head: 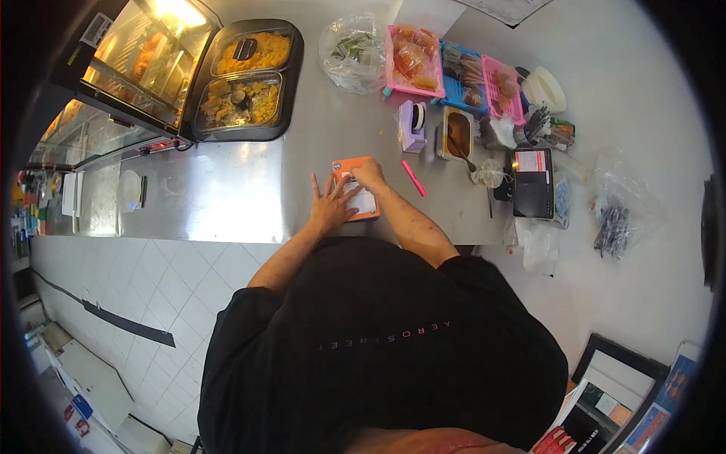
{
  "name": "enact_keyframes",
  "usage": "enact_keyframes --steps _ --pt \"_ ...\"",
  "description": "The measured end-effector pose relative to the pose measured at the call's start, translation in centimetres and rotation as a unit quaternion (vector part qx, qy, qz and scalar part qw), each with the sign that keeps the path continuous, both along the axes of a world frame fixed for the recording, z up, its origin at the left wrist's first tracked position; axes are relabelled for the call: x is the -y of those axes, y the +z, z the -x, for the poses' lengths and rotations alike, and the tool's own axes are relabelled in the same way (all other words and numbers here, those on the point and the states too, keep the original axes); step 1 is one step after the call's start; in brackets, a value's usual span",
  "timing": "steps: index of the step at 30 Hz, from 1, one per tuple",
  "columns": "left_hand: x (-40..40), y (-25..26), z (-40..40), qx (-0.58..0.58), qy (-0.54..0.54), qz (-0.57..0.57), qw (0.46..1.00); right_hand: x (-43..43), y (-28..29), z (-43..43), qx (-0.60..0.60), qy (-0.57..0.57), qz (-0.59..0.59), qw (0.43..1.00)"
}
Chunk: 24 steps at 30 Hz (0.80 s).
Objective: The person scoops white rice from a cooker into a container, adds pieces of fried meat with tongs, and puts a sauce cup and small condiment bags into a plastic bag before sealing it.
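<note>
An orange box or packet with a white label [362, 203] on it lies on the steel counter in front of me. My left hand [333, 205] rests on the label's left part with its fingers spread. The fingers of my right hand [370, 175] are bent over the packet's upper right part, near the label's top; whether they pinch anything is hidden. A pink marker pen [414, 178] lies on the counter to the right of the packet. Further up stands a lilac tape dispenser [414, 135].
A metal tub of brown sauce [457, 135] with a spoon, a pink basket of sachets [415, 85], a blue basket [454, 97] and a tablet-like device [532, 193] stand to the right. Black food trays [295, 74] and a lit display warmer [142, 68] stand at the upper left.
</note>
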<state>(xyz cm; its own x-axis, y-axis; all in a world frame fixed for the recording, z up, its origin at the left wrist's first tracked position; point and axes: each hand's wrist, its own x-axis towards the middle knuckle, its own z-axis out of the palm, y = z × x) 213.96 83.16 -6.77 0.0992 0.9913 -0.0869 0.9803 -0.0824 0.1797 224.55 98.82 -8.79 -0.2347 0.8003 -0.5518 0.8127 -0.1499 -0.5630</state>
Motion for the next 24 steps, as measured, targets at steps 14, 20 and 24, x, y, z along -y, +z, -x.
enact_keyframes --steps 14,20,24 --pt "-4.4 -0.6 1.5 0.159 0.076 0.005 0.984 5.5 -3.8 -12.7 -0.165 -0.07 -0.143 0.973" --pt "-1.1 1.8 -3.0 0.122 0.045 0.058 0.99 4.9 0.3 -18.7 -0.099 -0.169 0.099 0.976" --pt "0.1 -0.3 -5.6 0.143 0.057 0.084 0.985 5.7 -0.7 -26.6 -0.176 -0.313 -0.394 0.846"
